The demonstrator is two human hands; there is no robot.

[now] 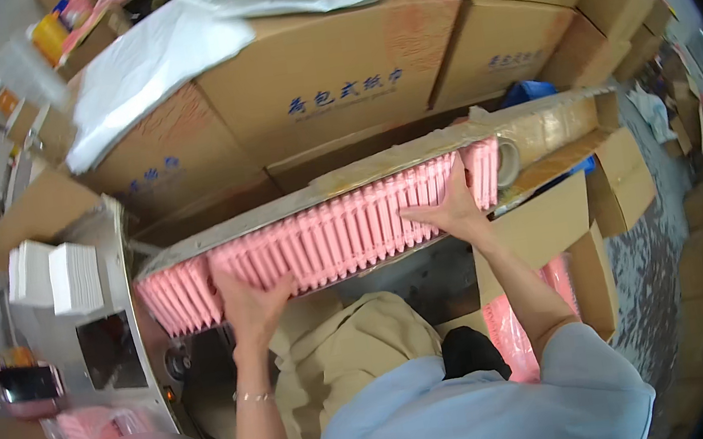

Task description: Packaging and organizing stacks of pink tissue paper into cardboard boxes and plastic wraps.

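A long row of slim pink tissue packs stands on edge, packed side by side in a long narrow trough. At the row's left part, my left hand grips it, its fingers pushed into a gap between packs and its thumb on the near side. My right hand holds the row near its right end, fingers reaching into another gap and thumb lying across the packs. Between the hands runs the longest stretch of the row. A few packs stand outside each hand. Some fingertips are hidden among the packs.
Large brown cartons are stacked behind the trough. A tape roll sits at its right end. An open carton at right holds pink packs in clear film. White folded tissues and a phone lie at left.
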